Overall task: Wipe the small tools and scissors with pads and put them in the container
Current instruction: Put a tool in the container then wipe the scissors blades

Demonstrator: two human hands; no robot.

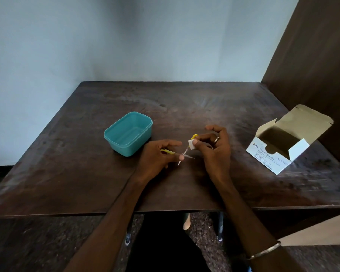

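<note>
Head view: small yellow-handled scissors (183, 153), blades splayed open.

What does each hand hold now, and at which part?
Left hand holds the open scissors by a yellow handle. Right hand pinches a white pad at its edge, against the scissors.

A dark brown wooden table (204, 107) with a worn, mottled top stands against a pale wall, its near edge running across the lower part of the view. On it, left of centre, sits a teal plastic container (128, 133), rectangular with rounded corners, lidless and upright. Well apart from it, near the right edge, rests a white cardboard box (271, 157) printed "Alcohol Swabs", its lid flaps folded open and its inside in shadow. A dark wooden panel rises just behind the table's far right corner.
</note>
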